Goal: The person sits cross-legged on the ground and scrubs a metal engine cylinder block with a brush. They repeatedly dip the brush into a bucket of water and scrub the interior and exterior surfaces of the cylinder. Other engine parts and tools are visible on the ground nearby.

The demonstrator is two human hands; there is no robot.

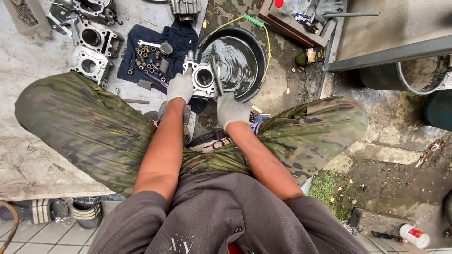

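I squat over the ground in camouflage trousers, both hands in pale grey gloves. My left hand (180, 87) grips the left side of a metal engine cylinder block (203, 79) with a round bore, held at the rim of a black basin (256, 49) of dark liquid. My right hand (231, 110) holds a thin flat tool (216, 75) whose tip rises against the block's right side.
A dark cloth (141, 35) with sockets, nuts and a wrench lies at upper left. Two more cylinder blocks (92, 63) lie further left. A green-handled tool (253, 20) rests on the basin rim. A wooden tray (294, 23), a small bottle (310, 56) and a bucket (414, 75) stand to the right.
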